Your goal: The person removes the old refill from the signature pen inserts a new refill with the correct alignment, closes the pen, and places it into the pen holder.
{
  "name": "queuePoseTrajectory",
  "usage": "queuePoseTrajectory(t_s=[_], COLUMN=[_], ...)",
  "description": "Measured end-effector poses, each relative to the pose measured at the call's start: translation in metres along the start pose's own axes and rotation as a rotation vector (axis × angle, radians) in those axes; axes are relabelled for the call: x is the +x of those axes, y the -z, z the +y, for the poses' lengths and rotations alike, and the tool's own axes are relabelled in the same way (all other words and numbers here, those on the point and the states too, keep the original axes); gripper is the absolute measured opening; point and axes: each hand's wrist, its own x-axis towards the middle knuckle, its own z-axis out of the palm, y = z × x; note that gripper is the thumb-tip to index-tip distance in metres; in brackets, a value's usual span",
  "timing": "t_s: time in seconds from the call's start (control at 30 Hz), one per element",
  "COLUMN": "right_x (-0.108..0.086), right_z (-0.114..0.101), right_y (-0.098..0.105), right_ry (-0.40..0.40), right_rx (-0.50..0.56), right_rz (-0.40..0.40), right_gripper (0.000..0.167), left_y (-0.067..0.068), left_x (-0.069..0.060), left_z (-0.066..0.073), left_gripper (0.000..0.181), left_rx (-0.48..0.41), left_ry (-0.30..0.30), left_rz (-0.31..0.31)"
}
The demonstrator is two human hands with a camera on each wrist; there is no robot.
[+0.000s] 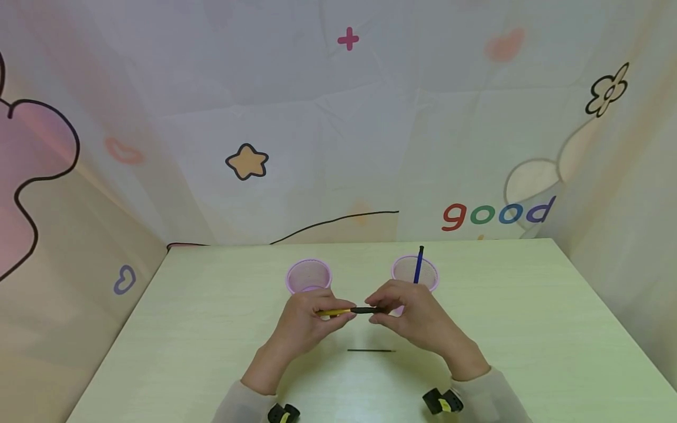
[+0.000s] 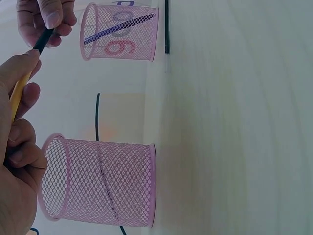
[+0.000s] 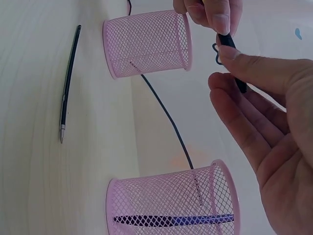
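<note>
My left hand (image 1: pixel 309 320) pinches the yellow barrel (image 1: pixel 334 312) of a pen between thumb and fingers. The fingers of my right hand (image 1: pixel 415 311) hold its black end (image 1: pixel 365 310), so the pen lies level between both hands above the table. In the right wrist view, the thumb and fingers of my right hand (image 3: pixel 274 107) pinch the black part (image 3: pixel 239 83). On the table below the hands lies a thin dark refill (image 1: pixel 371 351), its metal tip showing in the right wrist view.
Two pink mesh cups stand behind the hands, the left cup (image 1: pixel 309 276) and the right cup (image 1: pixel 431 273). A blue pen (image 1: pixel 419 265) leans in the right one. A printed curtain (image 1: pixel 328 147) hangs behind the pale table (image 1: pixel 201 352).
</note>
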Motion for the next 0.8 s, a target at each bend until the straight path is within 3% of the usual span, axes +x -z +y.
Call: queuePoseTrajectory(t_s=[0.43, 0.8], right_x=[-0.0017, -0.0016], right_z=[0.0015, 0.0006], right_y=[0.0061, 0.0062], right_ry=[-0.138, -0.150], right_rx=[0.066, 0.099], right_rz=[-0.083, -0.078], right_gripper=[0.012, 0.015], left_y=[-0.0001, -0.0009], left_x=[0.0008, 0.0007], left_z=[-0.0018, -0.0006], left_gripper=[0.014, 0.011], left_rx=[0.004, -0.064], left_ry=[-0.001, 0.096], left_rz=[0.010, -0.033])
